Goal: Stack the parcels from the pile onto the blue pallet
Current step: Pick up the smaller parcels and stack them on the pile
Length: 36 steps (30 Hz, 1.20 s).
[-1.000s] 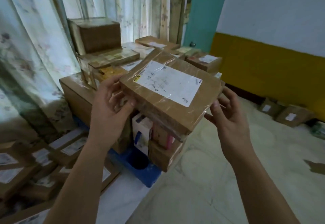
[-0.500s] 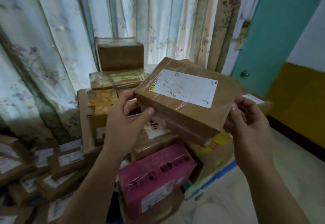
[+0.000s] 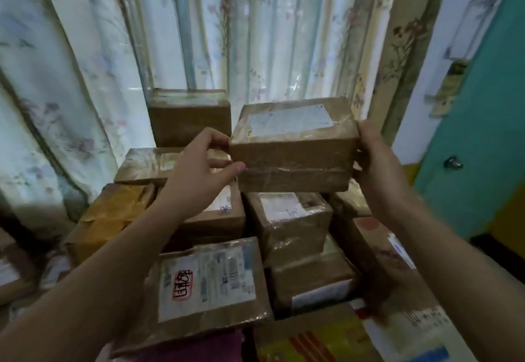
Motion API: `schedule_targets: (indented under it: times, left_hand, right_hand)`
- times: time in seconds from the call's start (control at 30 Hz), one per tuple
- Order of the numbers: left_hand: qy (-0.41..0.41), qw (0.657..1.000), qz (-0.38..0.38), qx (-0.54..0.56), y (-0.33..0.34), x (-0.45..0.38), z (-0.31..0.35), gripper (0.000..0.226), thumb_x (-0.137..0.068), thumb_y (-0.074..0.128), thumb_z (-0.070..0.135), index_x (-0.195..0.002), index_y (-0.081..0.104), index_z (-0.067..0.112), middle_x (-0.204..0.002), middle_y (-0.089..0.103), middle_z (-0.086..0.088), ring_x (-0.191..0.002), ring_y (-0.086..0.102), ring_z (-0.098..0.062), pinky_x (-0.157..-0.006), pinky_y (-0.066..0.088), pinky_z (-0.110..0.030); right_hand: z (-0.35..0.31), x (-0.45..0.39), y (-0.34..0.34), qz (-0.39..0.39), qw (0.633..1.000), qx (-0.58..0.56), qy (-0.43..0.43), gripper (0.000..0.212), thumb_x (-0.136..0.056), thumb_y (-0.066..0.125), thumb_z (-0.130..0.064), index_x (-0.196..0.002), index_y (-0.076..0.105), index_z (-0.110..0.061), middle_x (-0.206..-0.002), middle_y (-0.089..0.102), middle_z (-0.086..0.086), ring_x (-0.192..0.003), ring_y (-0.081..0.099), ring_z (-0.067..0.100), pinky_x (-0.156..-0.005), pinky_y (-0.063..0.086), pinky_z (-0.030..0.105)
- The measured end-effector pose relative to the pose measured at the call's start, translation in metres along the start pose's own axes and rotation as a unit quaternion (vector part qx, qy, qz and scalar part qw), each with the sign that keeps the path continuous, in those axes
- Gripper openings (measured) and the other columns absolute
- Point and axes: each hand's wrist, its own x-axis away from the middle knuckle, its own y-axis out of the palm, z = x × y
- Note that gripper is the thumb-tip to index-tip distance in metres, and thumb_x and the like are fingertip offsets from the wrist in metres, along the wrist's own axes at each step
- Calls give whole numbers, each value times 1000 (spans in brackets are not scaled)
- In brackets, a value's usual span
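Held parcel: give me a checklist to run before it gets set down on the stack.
1. Left hand grips the held parcel at its left end: ok.
2. Right hand holds its right end: ok.
3. Parcel held level, label up: ok.
4. Landing spot, the labelled box below: its top is partly hidden, cannot tell.
5. Tall box behind left is apart from the parcel: ok.
6. Blue pallet in view: not ok, hidden.

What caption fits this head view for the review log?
Both hands, left hand and right hand, hold a taped brown parcel above the stacked parcels, before floral curtains.
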Motion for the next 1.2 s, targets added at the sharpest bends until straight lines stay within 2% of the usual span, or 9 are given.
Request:
schedule_targets:
  times: [0.17, 0.3, 0.5, 0.6, 0.73, 0.87, 0.97, 1.1, 1.2]
  left_hand:
    - [-32, 998, 26, -39, 36, -61, -23, 34, -86, 81, 21, -108, 56, 26, -104, 65, 12, -79, 73, -2, -73, 59, -27]
    - [-71, 992, 66, -86, 60, -107, -45, 36, -85, 82, 22, -110, 56, 26, -99, 67, 11, -82, 70, -3, -72, 53, -21]
    - [-142, 970, 146, -135, 90, -146, -76, 25, -91, 74, 20, -111, 61, 22, -93, 64, 15, -91, 65, -12, -71, 50, -26]
    - [-184, 960, 162, -136, 101, -159, -83, 31, -94, 69, 24, -124, 62, 20, -103, 66, 7, -102, 65, -20, -90, 55, -39]
    - [-202, 954, 169, -141, 116, -167, -84, 50, -94, 68, 25, -141, 54, 13, -115, 65, 3, -108, 63, -18, -99, 51, -36]
    - [-214, 954, 164, -128, 122, -171, -81, 61, -94, 68, 24, -149, 46, 13, -133, 64, -4, -115, 63, -18, -104, 51, -39]
    - [-209, 956, 146, -143, 123, -172, -76, 64, -95, 66, 21, -153, 41, 13, -141, 58, -4, -117, 58, -13, -102, 47, -32]
    - [-185, 961, 67, -194, 115, -169, -74, 72, -95, 67, 20, -158, 32, 14, -156, 44, -6, -138, 49, -20, -114, 44, -42]
    - [-153, 946, 18, -284, 107, -159, -71, 69, -96, 66, 24, -157, 34, 11, -159, 40, -8, -145, 39, -22, -119, 36, -43]
  right_hand:
    - [8, -76, -6, -71, 995, 72, -5, 21, -103, 54, -41, -123, 54, -48, -118, 61, -22, -106, 58, -1, -85, 48, 29]
    - [26, -145, 2, -91, 992, 89, -3, 21, -103, 52, -29, -122, 58, -38, -111, 66, -13, -100, 63, 7, -86, 53, 34]
    - [78, -222, 21, -170, 982, 71, 39, 27, -102, 55, -21, -129, 59, -27, -115, 67, -5, -100, 65, 12, -72, 52, 25]
    - [105, -249, 29, -176, 980, 74, 49, 25, -100, 58, -23, -124, 59, -24, -113, 66, -2, -102, 66, 19, -79, 60, 38]
    - [128, -271, 37, -185, 977, 67, 82, 37, -96, 61, -28, -132, 55, -22, -119, 65, 1, -108, 65, 23, -92, 59, 52]
    - [137, -289, 43, -202, 971, 70, 107, 25, -94, 58, -31, -118, 55, -27, -117, 64, 3, -111, 63, 26, -99, 54, 55]
    - [138, -305, 47, -215, 966, 99, 107, 39, -81, 56, -42, -117, 56, -25, -114, 65, 4, -108, 64, 26, -99, 54, 55]
    - [138, -318, 52, -236, 952, 182, 75, 47, -95, 53, -40, -135, 49, -17, -124, 61, 6, -117, 59, 31, -103, 50, 52]
    - [143, -321, 50, -208, 927, 312, 0, 69, -99, 57, -45, -153, 34, -9, -146, 49, 15, -133, 48, 36, -112, 42, 52]
